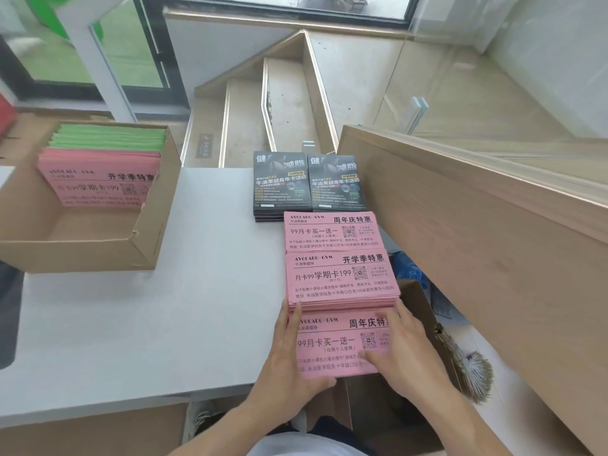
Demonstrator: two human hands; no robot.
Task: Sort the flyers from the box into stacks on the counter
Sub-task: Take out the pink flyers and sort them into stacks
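Flyers lie in a column along the right edge of the pale surface (131, 307), and I count several stacks there. Farthest from me are two dark stacks (309, 182) side by side, glossy black with white and orange lettering. Next comes a pink stack (330, 230), then a thicker pink stack (340, 278) overlapping its near edge, both printed in black with a QR code. Nearest is a third pink stack (335, 343), its far edge tucked against the thick one.

My left hand (289, 363) lies along the left side of that nearest stack, fingers straight and pointing away, thumb curled under the near edge. My right hand (394, 343) rests on the right part of the same stack, fingers spread and fairly flat on the top sheet, thumb across the lower print. Whether either hand truly grips the paper or only presses it, I cannot tell from this angle.

At the far left sits the cardboard box (144, 225), open on top, holding more pink flyers (98, 182) with green flyers (108, 136) behind them. A wooden ledge (477, 225) runs along the right, touching the column's side.
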